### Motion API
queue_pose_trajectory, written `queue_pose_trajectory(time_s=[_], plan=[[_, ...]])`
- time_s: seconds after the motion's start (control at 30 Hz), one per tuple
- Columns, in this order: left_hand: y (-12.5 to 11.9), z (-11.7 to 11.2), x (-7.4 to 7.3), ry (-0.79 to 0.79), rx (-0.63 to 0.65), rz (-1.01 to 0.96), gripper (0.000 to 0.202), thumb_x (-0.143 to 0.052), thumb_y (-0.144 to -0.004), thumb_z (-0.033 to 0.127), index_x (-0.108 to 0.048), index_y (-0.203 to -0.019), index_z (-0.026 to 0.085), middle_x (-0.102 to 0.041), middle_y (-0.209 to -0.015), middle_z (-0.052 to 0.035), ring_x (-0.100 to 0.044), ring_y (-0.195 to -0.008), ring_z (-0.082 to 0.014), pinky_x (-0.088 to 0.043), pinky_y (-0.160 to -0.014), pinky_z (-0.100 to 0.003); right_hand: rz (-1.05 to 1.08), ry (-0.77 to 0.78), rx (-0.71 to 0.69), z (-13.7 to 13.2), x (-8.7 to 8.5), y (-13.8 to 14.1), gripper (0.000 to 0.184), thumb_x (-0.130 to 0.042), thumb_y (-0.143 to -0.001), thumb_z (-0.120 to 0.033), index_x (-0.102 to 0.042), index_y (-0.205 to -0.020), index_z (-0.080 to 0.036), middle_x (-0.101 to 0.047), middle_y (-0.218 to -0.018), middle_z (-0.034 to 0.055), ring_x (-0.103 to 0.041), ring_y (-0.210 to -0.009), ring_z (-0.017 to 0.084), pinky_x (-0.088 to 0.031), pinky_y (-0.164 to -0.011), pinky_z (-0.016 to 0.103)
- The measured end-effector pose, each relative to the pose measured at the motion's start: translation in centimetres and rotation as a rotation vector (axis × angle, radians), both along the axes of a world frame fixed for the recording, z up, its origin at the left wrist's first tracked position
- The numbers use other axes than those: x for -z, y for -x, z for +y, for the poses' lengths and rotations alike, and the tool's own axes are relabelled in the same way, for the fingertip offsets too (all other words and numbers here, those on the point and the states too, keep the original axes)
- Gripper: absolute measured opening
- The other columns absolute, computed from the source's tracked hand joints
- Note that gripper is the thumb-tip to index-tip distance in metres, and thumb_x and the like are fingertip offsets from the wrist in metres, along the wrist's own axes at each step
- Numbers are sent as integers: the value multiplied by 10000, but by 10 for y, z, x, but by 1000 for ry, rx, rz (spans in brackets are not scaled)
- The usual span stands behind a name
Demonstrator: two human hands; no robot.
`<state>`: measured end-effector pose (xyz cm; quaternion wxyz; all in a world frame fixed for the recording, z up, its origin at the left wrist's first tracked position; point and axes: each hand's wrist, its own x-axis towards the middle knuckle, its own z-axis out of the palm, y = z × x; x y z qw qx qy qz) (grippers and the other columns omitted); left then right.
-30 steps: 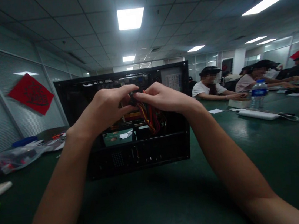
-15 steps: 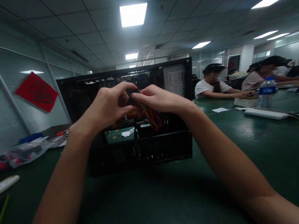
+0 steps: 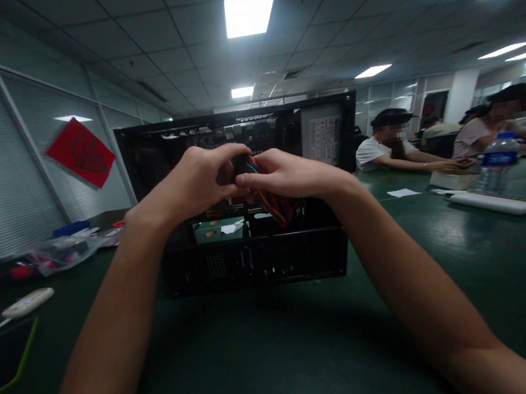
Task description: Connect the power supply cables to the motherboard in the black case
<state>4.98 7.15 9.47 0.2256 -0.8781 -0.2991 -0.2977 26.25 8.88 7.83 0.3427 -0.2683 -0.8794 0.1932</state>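
Note:
An open black computer case (image 3: 253, 264) stands upright on the dark green table (image 3: 276, 353). In front of its opening my left hand (image 3: 194, 184) and my right hand (image 3: 292, 176) meet, fingers curled. Between them sits a small black connector (image 3: 240, 164) on a bundle of red, yellow and orange wires (image 3: 277, 207) that hangs down into the case. Both hands pinch that connector. A power supply with a white label (image 3: 325, 135) fills the case's top right corner.
Clear plastic bags with parts (image 3: 49, 255), a white device (image 3: 26, 303) and a green-edged pad (image 3: 0, 358) lie at the left. At the right are a water bottle (image 3: 495, 165), a white power strip (image 3: 488, 203) and seated people (image 3: 393, 144).
The view has swung left, so the case and hands sit further right in frame. My hands have stayed together on the connector, with small finger shifts.

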Motion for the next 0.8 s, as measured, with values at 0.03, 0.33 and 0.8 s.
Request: queue_pose_trajectory(time_s=[0.03, 0.33, 0.8], plan=[[0, 0, 0, -13, -9, 11, 516, -703, -860, 301, -646, -1356, 174, -730, -819, -16, -668, -696, -139, -480, -661, -243, 6, 4, -8, -1, 0, 1, 193, -653, -957, -334, -650, -913, -146, -658, -782, 19, -580, -684, 121, -454, -606, 224], [-1, 1, -1, -103, 16, 55, 506, -711, -872, 387, -652, -1327, 173, -762, -1047, -76, -725, -898, -214, -544, -797, -312, 45, 168, -82, -8, -1, 2, 57, -570, -930, -168, -595, -879, -164, -649, -731, 8, -623, -604, 114, -502, -546, 209], [-1, 7, 0, -163, 89, 101, 525, -717, -865, 456, -661, -1298, 165, -713, -1199, -104, -692, -1068, -259, -548, -916, -376, -37, 140, -67, -11, -4, -5, 189, -615, -939, -259, -656, -790, -150, -691, -757, 43, -626, -649, 122, -505, -583, 217]])
